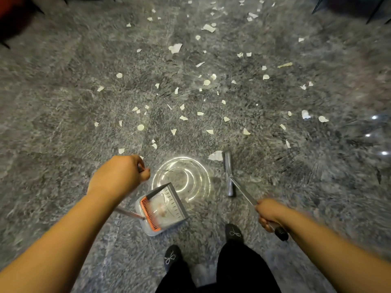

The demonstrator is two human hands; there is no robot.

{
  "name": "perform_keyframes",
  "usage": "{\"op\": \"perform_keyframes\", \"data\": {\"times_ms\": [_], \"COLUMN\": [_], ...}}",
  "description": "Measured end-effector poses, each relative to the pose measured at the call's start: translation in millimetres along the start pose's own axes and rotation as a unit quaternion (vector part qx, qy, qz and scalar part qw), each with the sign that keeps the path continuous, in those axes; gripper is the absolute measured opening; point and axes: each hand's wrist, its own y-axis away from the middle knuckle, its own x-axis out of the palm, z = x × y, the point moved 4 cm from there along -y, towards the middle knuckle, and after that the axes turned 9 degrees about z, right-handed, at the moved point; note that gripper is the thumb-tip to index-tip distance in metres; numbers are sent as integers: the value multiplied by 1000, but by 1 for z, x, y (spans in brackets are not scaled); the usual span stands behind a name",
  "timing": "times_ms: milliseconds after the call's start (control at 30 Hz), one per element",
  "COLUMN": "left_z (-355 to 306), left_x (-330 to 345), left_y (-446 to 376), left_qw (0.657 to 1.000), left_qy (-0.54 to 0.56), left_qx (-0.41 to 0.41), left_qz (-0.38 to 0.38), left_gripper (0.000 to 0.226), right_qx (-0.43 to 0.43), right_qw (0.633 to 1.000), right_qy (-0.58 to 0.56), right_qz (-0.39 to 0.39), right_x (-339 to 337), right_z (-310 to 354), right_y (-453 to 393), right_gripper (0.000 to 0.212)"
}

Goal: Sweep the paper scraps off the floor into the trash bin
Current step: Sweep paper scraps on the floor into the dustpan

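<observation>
Several white paper scraps lie scattered over the grey stone floor, from the far edge down to a larger scrap by the broom. My left hand grips the top of the dustpan's long handle. The grey dustpan with an orange comb edge hangs tilted just above the floor, a few scraps inside. My right hand grips the broom handle. The grey broom head rests on the floor to the right of the dustpan. No trash bin is in view.
A bright ring of ceiling light reflects off the floor between dustpan and broom. My two dark shoes stand just behind the tools. Dark chair legs show at the far right corner, and a red object at the far left.
</observation>
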Motion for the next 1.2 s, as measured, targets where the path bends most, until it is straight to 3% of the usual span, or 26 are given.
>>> {"op": "perform_keyframes", "data": {"times_ms": [300,500,767,1000,1200], "left_z": [50,65,117,170,186], "left_x": [1,7,11,-9,-33], "left_y": [14,29,53,53,23], "left_qw": [999,999,997,988,986], "left_qy": [23,29,75,121,120], "left_qx": [22,30,17,-59,-57], "left_qz": [4,-7,-9,-73,-96], "left_gripper": [20,22,19,15,17], "right_qx": [-59,-62,-92,-117,-111], "right_qw": [998,991,988,990,992], "right_qy": [-9,-42,-27,-35,-52], "right_qz": [29,112,122,68,36], "right_x": [141,192,214,198,167], "right_z": [0,12,30,63,106], "right_y": [26,53,78,80,60], "right_gripper": [32,36,35,34,46]}}
